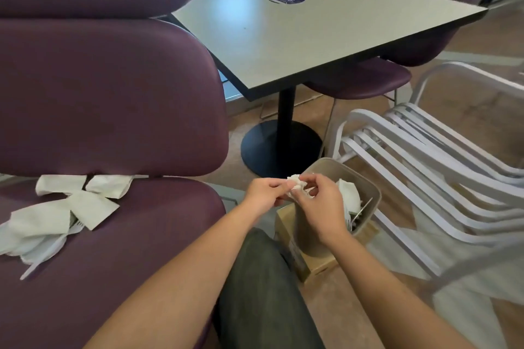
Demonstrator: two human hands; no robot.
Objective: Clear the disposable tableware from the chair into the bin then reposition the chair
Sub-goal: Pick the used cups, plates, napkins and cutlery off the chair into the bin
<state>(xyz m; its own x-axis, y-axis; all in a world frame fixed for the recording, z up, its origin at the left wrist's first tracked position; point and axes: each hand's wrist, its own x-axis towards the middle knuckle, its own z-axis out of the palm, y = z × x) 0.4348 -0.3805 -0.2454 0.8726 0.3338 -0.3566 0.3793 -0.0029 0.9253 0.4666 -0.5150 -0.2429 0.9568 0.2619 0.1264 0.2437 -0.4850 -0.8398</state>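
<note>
Café corner with tan floor and grey worktop [326,25], purple chair [113,235] littered with napkins [82,201], left hand [262,195] and right hand [320,206] grips both pinching a crumpled napkin [296,185] over the beige bin [365,192], plastic fork [46,256] lying diagonally, handle toward the seat's front-left.

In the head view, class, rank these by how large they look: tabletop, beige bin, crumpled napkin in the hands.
1. tabletop
2. beige bin
3. crumpled napkin

The bin is nearer the camera, yet looks smaller than the tabletop.

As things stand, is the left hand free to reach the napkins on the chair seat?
Probably not yet: the left hand and the right hand both pinch a crumpled napkin over the bin. Once that drops, nothing blocks the way to the napkins on the chair seat.
</note>
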